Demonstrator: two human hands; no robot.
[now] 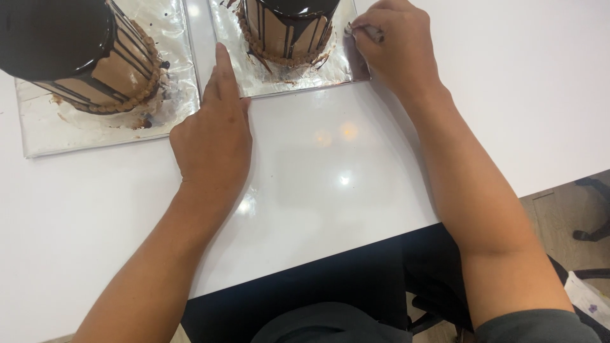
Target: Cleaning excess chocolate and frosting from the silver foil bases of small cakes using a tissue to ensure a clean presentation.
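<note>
A tall brown cake (289, 32) with dark chocolate drips stands on a silver foil board (337, 60) at the top middle. My left hand (213, 136) rests on the white table, its index finger stretched along the board's left edge. My right hand (397, 44) is closed on a small thin metal tool (367, 32) at the board's right side, next to the cake. A second, larger drip cake (70, 54) stands on its own foil board (95, 130) at the upper left, apart from both hands.
The glossy white table (330, 178) ends in a front edge running diagonally toward the lower left. Below it lie my dark lap and a wooden floor at the right with dark chair legs (594, 232) and a white sheet (588, 298).
</note>
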